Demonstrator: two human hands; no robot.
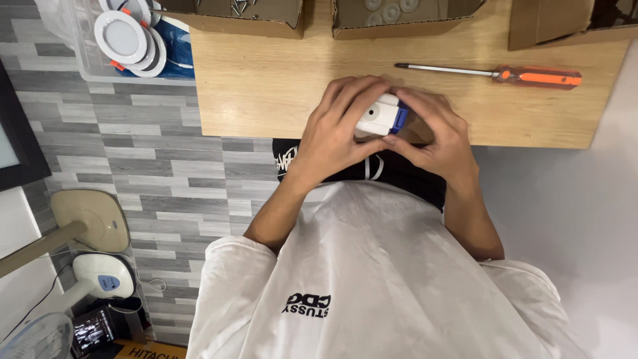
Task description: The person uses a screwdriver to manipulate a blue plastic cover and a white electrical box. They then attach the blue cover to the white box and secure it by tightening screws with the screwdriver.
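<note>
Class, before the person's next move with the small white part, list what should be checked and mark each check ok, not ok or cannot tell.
1. Small white plastic block with blue clip held by both hands: ok.
2. Left hand fingers wrapped over it: ok.
3. Right hand touching its blue end: ok.
4. Orange-handled screwdriver lying apart on the wooden tabletop: ok.
5. Clip fully seated: cannot tell.

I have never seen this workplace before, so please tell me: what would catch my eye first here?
First, both hands meet at the near edge of the wooden table: the left hand and right hand clasp a small white and blue device. Beyond them lies an orange-handled screwdriver. Round white lamps sit in a clear bin at the top left.
</note>
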